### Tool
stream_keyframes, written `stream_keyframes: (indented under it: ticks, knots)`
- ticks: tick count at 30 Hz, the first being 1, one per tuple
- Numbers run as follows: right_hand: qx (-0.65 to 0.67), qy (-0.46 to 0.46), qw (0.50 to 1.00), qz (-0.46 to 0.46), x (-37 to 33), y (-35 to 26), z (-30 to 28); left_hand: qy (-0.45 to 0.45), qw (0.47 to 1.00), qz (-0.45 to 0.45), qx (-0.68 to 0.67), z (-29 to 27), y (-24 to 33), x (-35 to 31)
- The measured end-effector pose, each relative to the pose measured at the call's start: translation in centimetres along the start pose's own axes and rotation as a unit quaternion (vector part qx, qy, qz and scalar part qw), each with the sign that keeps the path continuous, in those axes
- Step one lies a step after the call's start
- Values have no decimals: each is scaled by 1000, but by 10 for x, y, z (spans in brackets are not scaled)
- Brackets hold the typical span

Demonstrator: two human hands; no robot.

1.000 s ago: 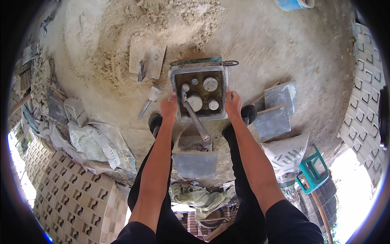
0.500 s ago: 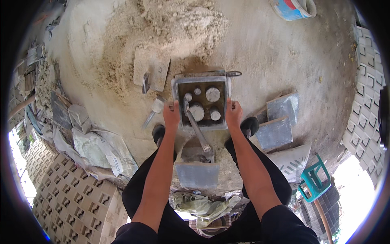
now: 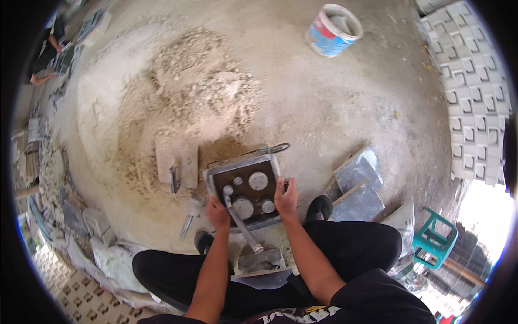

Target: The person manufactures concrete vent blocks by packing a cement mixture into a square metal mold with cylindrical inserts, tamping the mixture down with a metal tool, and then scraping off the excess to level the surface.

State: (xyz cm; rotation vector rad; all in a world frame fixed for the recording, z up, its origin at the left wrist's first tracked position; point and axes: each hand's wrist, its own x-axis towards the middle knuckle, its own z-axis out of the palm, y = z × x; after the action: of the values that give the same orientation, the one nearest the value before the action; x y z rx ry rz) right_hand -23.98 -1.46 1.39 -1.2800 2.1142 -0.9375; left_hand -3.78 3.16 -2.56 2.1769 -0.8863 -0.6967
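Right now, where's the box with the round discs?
In the head view, the box is slightly below and left of centre, between the left hand and right hand, with the sandy pile beyond it.

Soft daylight on ground (image 3: 345, 119). White glare low on right. Dark round rim. Pale blocks (image 3: 470, 100) curve near edge. Bit blurry.

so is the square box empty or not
Not empty: round gray pieces show inside the square box, and a tool handle crosses its near edge.

Head-worn view, looking down (wide fisheye)
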Motion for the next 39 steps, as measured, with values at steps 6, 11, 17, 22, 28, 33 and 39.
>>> stream_keyframes:
  ticks: [6, 11, 17, 22, 28, 33, 39]
  knots:
    - [10, 33, 999, -35, 6, 19, -6, -51, 998, -27, 1, -2, 22, -5]
    - [38, 13, 998, -38, 0, 9, 5, -44, 998, -2, 48, -9, -1, 13]
    - [-21, 99, 970, -220, 7, 7, -25, -49, 999, 14, -11, -4, 1, -5]
    - [190, -152, 916, -320, -28, -59, -61, -18, 999, -30, 18, -19, 6, -8]
    - [257, -361, 852, -279, -56, -100, -13, -45, 996, -59, 49, -9, 9, -3]
    - [474, -275, 836, 19, -47, -148, -11, -42, 995, -51, 73, -15, 17, -3]
    - [471, -224, 852, 35, -3, -216, -89, -23, 998, -51, 38, -10, 10, -4]
